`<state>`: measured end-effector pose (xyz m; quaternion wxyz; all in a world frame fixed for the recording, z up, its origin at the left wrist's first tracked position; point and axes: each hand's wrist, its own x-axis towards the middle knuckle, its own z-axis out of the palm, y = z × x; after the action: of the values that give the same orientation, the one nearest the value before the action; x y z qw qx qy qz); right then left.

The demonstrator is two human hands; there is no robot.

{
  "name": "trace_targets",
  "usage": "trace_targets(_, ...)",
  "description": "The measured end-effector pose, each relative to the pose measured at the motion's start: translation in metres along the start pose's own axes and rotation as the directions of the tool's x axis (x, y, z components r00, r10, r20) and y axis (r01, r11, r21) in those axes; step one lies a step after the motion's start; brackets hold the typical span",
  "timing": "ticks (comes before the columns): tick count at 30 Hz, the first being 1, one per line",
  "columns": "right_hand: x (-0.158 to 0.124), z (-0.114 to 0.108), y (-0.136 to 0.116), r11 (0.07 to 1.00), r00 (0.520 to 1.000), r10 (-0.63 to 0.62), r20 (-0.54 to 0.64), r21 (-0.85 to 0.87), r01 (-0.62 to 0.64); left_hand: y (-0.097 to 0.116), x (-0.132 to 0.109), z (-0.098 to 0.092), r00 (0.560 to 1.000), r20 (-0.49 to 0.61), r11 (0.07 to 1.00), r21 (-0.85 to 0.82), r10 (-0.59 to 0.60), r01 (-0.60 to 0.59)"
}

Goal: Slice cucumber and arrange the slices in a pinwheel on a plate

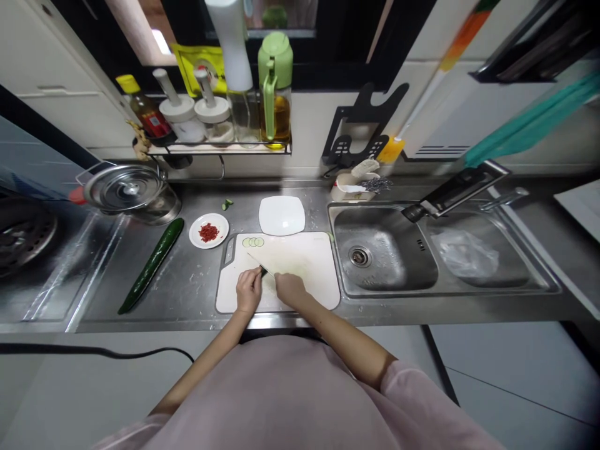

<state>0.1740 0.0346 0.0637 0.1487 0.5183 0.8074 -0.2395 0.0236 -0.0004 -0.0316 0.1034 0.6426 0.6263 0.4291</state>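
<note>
On a white cutting board [309, 256], my left hand [249, 290] is closed on a short dark green piece of cucumber [264, 271], most of it hidden by the fingers. My right hand [289, 289] grips a knife [260, 263], its blade angled up and left across the board beside the piece. Three or so thin cucumber slices [253, 242] lie overlapped at the board's upper left. Left of the board is a whole cucumber [152, 265]. A small white plate [193, 235] bears chopped red pieces [209, 232]. Behind the board stands a white square dish [282, 215].
A double steel sink [384, 250] adjoins the board's right side, with a plastic bag [465, 253] in its far basin. A lidded steel pot [129, 190] stands back left. Bottles and jars, including a green-topped oil jug [275, 87], fill a rack above. Green scraps [227, 204] lie behind the plate.
</note>
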Motion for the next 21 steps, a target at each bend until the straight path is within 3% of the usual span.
trace_targets(12, -0.021, -0.002, 0.020, 0.999, 0.998, 0.044, -0.054, 0.004, -0.044, 0.008, 0.004, -0.003, 1.000, -0.007, 1.000, -0.017, -0.015, 0.015)
trace_targets(21, -0.033, -0.009, 0.043, 0.981, 0.970, 0.195, -0.142, 0.047, -0.190, 0.009, 0.001, 0.001, 0.998, -0.033, 0.998, -0.037, -0.052, 0.051)
